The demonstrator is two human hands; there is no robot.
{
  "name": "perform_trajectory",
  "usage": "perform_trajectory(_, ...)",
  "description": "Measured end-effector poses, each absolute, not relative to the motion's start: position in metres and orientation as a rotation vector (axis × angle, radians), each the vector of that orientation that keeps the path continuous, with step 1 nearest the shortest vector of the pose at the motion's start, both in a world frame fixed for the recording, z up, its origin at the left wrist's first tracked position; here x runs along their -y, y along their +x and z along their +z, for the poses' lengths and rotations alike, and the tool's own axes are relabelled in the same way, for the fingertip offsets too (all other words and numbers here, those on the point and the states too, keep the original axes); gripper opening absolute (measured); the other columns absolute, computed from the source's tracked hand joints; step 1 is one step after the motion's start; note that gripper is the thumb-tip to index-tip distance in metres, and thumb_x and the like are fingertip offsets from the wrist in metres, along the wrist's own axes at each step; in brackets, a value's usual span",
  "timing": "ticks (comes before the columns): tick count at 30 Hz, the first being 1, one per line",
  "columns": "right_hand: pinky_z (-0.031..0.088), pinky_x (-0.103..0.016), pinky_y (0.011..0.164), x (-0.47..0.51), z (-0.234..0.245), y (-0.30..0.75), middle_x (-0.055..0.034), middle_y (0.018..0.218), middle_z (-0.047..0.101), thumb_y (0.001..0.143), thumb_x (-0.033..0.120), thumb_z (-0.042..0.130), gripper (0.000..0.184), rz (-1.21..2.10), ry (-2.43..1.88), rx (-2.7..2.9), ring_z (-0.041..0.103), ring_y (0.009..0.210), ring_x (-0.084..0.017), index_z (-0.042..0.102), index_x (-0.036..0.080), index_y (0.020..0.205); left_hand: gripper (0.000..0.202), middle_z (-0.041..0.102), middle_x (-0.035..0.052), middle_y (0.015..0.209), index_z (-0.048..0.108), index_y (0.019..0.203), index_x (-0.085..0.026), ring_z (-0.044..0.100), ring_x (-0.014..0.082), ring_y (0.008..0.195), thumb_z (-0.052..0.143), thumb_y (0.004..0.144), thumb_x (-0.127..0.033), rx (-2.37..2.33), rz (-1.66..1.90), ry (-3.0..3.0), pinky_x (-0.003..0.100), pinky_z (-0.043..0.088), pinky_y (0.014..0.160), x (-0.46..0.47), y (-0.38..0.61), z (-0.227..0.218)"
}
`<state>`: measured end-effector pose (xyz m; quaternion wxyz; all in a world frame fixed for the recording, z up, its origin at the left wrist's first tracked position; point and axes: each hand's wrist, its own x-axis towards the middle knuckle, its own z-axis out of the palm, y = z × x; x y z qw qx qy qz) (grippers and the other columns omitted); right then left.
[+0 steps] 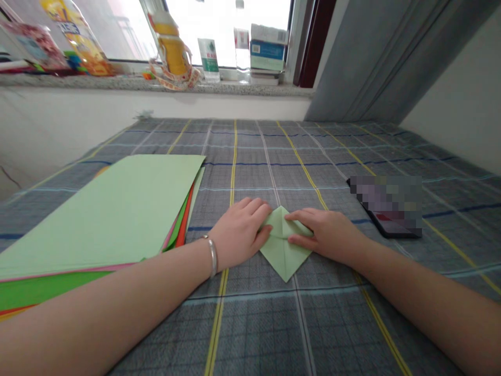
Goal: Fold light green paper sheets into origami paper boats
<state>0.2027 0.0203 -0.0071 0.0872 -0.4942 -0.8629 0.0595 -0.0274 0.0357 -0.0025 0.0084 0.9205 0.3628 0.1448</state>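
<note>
A small light-green folded paper (285, 261) lies on the checked cloth as a diamond, with a crease down its middle and a fold line across it. My left hand (243, 230), a silver bangle at its wrist, grips the paper's left corner, the thumb and fingers resting over the edge. From the other side, my right hand (326, 232) holds the right corner. Its index finger and thumb lie on top of the paper, slightly apart, while the other fingers are curled and partly hidden. Both side corners of the paper are covered by the hands.
A stack of coloured paper sheets (117, 209), light green on top, lies at the left beside my forearm. To the right rests a phone (385, 209) with a blurred screen. A yellow bottle (172, 44), boxes (268, 49) and snack bags (80, 36) stand on the windowsill (235, 90).
</note>
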Motion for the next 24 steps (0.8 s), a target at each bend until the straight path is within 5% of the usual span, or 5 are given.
perform_trajectory(8, 0.047, -0.033, 0.073, -0.022, -0.009, 0.203, -0.0029, 0.107, 0.068, 0.086, 0.054, 0.049, 0.042, 0.204, -1.49, 2.548, 0.064, 0.091, -0.022, 0.057, 0.028, 0.118, 0.045, 0.036, 0.0055, 0.149, 0.039, 0.139, -0.02, 0.03, 0.0247, 0.137, 0.035, 0.096, -0.033, -1.049, 0.291, 2.837, 0.046, 0.023, 0.113, -0.044, -0.028, -0.014)
perform_trajectory(14, 0.043, -0.029, 0.064, -0.024, -0.01, 0.204, -0.0012, 0.102, 0.069, 0.086, 0.055, 0.048, 0.042, 0.214, -1.48, 2.536, 0.063, 0.079, -0.018, 0.057, 0.028, 0.117, 0.056, 0.022, 0.0031, 0.155, 0.022, 0.148, -0.02, 0.015, 0.025, 0.143, 0.025, 0.098, -0.044, -1.133, 0.019, 2.82, 0.049, 0.01, 0.115, -0.046, -0.023, -0.012)
perform_trajectory(24, 0.03, -0.025, 0.053, -0.024, -0.008, 0.196, 0.0018, 0.076, 0.066, 0.088, 0.045, 0.049, 0.032, 0.119, -1.557, 2.507, 0.057, 0.062, -0.014, 0.058, 0.03, 0.114, 0.058, 0.017, 0.0005, 0.156, 0.014, 0.15, -0.021, 0.006, 0.0231, 0.145, 0.026, 0.098, -0.042, -1.109, 0.104, 2.94, 0.046, -0.001, 0.116, -0.041, -0.021, -0.015)
